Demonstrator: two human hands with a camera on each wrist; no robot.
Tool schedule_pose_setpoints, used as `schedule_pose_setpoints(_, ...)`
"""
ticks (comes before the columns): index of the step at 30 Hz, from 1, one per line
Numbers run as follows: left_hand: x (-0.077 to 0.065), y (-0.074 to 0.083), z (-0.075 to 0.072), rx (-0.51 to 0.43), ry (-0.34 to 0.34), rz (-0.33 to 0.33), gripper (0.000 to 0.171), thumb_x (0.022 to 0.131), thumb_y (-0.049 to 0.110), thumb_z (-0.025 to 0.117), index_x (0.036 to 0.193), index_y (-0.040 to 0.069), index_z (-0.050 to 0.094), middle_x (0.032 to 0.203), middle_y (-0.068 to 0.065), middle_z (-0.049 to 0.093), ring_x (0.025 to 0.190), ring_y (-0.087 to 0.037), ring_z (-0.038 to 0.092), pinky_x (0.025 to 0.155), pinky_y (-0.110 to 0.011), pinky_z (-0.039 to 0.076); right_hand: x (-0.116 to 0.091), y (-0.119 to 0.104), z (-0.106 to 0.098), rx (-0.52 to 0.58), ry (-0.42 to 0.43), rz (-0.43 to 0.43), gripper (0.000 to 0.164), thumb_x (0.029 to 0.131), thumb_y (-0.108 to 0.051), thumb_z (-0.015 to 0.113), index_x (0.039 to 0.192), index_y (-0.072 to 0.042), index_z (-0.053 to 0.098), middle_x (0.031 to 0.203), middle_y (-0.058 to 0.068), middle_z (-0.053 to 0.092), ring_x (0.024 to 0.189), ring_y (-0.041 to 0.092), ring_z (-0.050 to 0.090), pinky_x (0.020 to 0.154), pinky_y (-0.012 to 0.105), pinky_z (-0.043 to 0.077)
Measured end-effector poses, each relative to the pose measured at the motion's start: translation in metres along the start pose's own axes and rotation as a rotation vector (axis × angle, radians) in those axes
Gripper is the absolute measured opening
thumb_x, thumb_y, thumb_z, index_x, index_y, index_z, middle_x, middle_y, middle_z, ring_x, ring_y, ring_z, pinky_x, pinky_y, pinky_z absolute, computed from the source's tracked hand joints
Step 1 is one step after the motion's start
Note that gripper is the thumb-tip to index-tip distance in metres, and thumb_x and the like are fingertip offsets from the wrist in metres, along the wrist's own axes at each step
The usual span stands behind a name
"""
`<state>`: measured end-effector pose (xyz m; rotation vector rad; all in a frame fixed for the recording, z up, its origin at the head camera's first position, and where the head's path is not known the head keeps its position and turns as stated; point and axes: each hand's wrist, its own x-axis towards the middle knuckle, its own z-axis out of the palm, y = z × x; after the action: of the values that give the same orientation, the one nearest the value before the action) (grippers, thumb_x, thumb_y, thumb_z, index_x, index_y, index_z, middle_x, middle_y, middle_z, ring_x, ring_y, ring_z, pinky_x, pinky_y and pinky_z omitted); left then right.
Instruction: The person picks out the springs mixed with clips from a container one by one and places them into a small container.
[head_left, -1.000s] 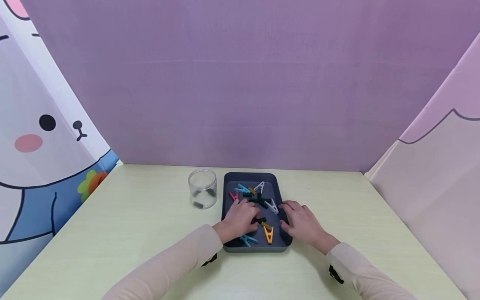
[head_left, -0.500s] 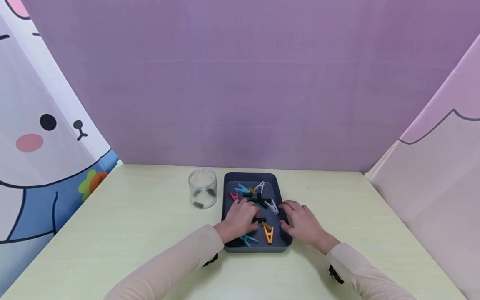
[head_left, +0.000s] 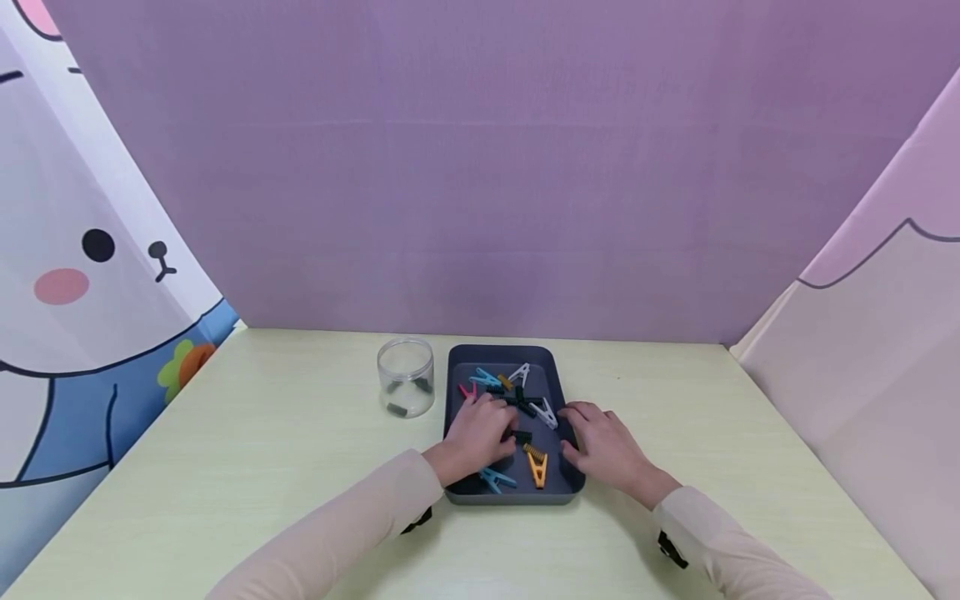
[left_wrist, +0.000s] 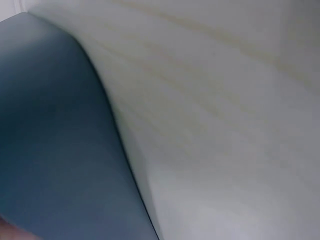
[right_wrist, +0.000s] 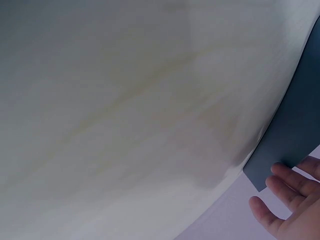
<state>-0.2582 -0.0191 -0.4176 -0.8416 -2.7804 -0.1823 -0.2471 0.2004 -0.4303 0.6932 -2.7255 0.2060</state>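
A dark grey tray (head_left: 517, 498) holds several clothes pegs and small ribbed clips. My left hand (head_left: 480, 433) reaches over its left side, fingers curled down, and pinches a small black ribbed clip (head_left: 522, 437) at the thumb and fingertips. Close by lie an orange peg (head_left: 537, 472), a yellow-brown ribbed clip (head_left: 534, 452) and a blue peg (head_left: 497, 479). My right hand (head_left: 606, 446) rests at the tray's right rim with loosely bent fingers; the right wrist view shows those fingers (right_wrist: 287, 187) against the outer wall. In the left wrist view only a sliver of hand shows.
Left of the tray stands a clear round jar (head_left: 405, 379) with several dark clips inside. Farther back in the tray are white pegs (head_left: 543, 413), a red peg (head_left: 468, 392) and more black clips (head_left: 528, 407). A purple cloth (head_left: 480, 167) rises behind the table.
The left hand has shifted slightly left, and the black clip at its fingertips sits a little higher and turned. The right hand, tray and jar stay where they were.
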Motion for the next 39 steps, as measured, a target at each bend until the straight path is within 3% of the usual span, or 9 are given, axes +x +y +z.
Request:
schedule_pose_setpoints(7,-0.002,-0.006,-0.005,-0.003,0.069,0.007,0.012,0.081,0.031,0.063,0.09,0.024,0.065,0.09,0.008,0.063,0.082,-0.014,0.053,0.076,-0.035,0.042,0.0,0.0,0.0,-0.004,0.007,-0.009,0.041,0.078,-0.029,0.065,0.113,-0.007,0.06,0.118,0.008,0.058,0.111,0.024,0.052,0.082,0.044,0.045)
schedule_pose_setpoints(16,-0.004,-0.018,-0.018,-0.011,0.086,-0.006,0.013,0.082,0.032,0.062,0.092,0.023,0.065,0.097,0.007,0.065,0.091,-0.015,0.054,0.079,-0.035,0.041,0.0,0.001,0.0,-0.008,0.006,-0.016,0.041,0.079,-0.03,0.063,0.113,-0.007,0.059,0.118,0.008,0.057,0.112,0.024,0.052,0.082,0.043,0.045)
schedule_pose_setpoints(25,-0.007,-0.038,-0.035,-0.028,0.156,0.01,0.013,0.081,0.026,0.065,0.092,0.019,0.065,0.091,0.005,0.065,0.082,-0.015,0.051,0.076,-0.035,0.041,0.001,0.001,0.0,0.002,-0.002,-0.005,0.041,0.079,-0.03,0.063,0.114,-0.008,0.059,0.119,0.008,0.057,0.112,0.024,0.052,0.083,0.044,0.045)
schedule_pose_setpoints(33,-0.009,-0.06,-0.051,-0.053,0.244,-0.022,0.013,0.078,0.024,0.068,0.09,0.017,0.066,0.088,0.004,0.065,0.084,-0.018,0.054,0.074,-0.038,0.042,0.001,0.001,-0.001,0.0,0.004,-0.006,0.041,0.079,-0.029,0.063,0.114,-0.008,0.059,0.119,0.008,0.057,0.112,0.025,0.052,0.083,0.043,0.045)
schedule_pose_setpoints(39,-0.011,-0.078,-0.062,-0.058,0.279,-0.085,0.014,0.078,0.022,0.067,0.092,0.018,0.067,0.087,0.004,0.067,0.086,-0.019,0.056,0.076,-0.04,0.043,0.001,0.0,0.0,-0.001,0.01,-0.011,0.041,0.079,-0.029,0.063,0.113,-0.007,0.059,0.118,0.008,0.058,0.111,0.024,0.052,0.082,0.043,0.045)
